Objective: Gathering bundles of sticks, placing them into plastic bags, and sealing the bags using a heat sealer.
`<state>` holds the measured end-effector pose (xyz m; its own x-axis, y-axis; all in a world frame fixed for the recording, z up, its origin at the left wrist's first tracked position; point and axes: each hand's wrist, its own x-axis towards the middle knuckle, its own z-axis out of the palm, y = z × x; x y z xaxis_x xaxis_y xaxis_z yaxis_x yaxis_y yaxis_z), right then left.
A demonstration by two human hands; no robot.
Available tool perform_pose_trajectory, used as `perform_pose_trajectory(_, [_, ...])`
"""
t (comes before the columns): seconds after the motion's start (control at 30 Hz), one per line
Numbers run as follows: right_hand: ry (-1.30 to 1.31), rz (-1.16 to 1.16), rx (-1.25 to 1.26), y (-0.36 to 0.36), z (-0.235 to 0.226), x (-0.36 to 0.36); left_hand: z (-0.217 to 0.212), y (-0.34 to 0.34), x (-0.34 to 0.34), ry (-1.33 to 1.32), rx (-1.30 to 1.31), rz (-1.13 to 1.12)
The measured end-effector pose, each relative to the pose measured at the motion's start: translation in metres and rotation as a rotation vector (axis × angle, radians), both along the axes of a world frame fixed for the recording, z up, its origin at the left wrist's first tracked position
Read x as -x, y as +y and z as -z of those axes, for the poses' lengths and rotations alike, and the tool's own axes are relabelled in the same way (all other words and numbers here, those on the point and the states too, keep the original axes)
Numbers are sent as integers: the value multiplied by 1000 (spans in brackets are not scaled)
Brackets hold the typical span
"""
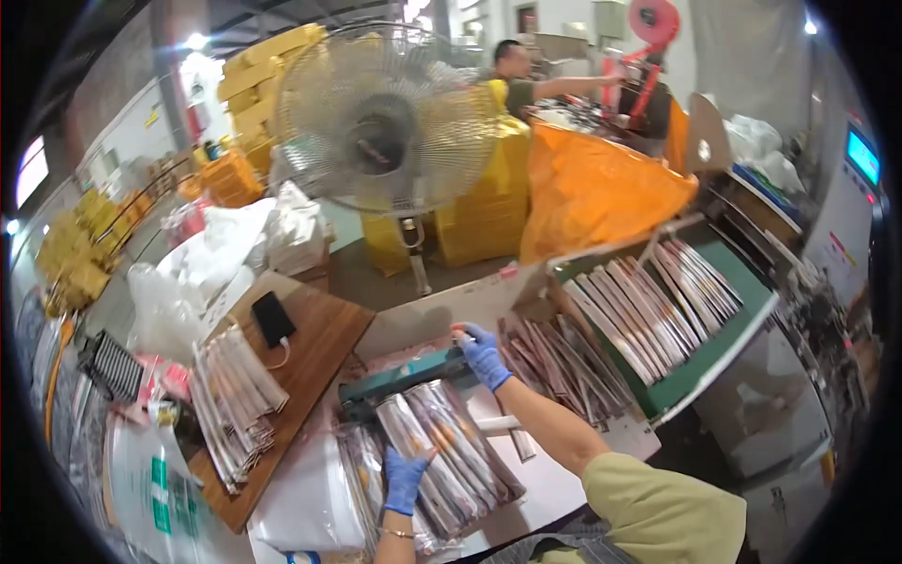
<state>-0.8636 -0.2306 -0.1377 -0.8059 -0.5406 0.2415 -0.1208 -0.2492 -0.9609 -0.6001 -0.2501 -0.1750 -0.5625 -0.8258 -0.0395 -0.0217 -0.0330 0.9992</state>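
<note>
The right hand (484, 355), in a blue glove, presses down on the far end of the green heat sealer (406, 377), fingers curled on its bar; the left hand (405, 479), gloved too, lies flat with fingers spread on the silvery pouches (449, 449) fanned under the sealer; to the right, a cardboard box (437, 313) holds more loose pouches; farther right, a green conveyor belt (700, 362) carries a row of them; an orange sack (592, 193) bulges beyond.

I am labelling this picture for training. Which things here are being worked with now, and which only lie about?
In use:
left hand
right hand
shiny silver foil pouches
long green sealing bar

Lying about:
black phone
brown wooden table
round metal fan
orange plastic sack
</note>
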Motion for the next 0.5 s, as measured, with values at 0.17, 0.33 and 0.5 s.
perform_pose_trajectory(0.17, [253, 270, -85, -16, 4, -47, 2, -28, -49, -12, -296, -38])
perform_pose_trajectory(0.33, [234, -216, -569, 45, 57, -202, -39, -47, -178, 122, -206, -101])
perform_pose_trajectory(0.5, [-362, -515, -268, 47, 27, -265, 6, -24, -318, 594, -382, -196])
